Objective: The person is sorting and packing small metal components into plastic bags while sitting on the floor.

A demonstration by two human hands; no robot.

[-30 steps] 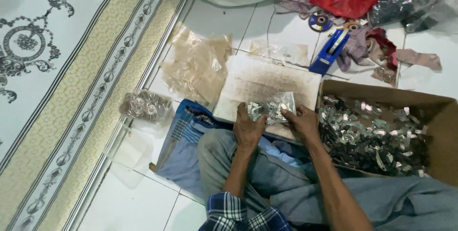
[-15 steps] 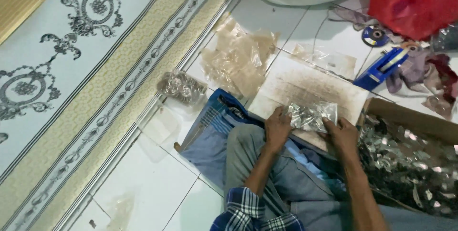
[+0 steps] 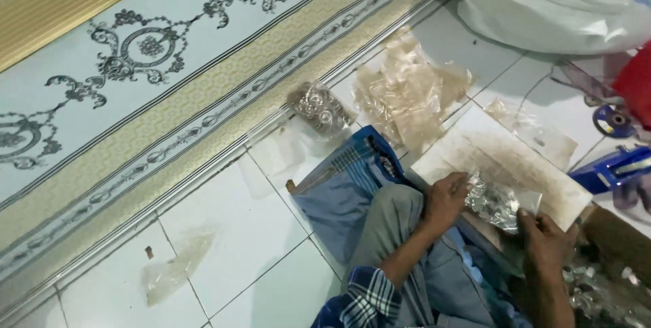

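My left hand [image 3: 444,199] and my right hand [image 3: 544,236] both grip a small clear plastic bag [image 3: 500,204] filled with shiny silver pieces, one hand at each end. The bag rests over a stained white board [image 3: 475,155] lying across my lap. At the lower right, the corner of a brown cardboard box [image 3: 614,247] holds several more silver pieces [image 3: 603,294]. A second filled clear bag [image 3: 321,108] lies on the tiles near the carpet edge.
A pile of empty clear bags [image 3: 407,97] lies beyond the board. A patterned carpet [image 3: 135,84] covers the left. A big white sack [image 3: 556,3], a blue tool [image 3: 610,169], a tape roll [image 3: 612,120] and a blue cloth [image 3: 346,186] surround me.
The view has swung left and down, showing more carpet and tile. Both hands stay on the small filled bag over the board.
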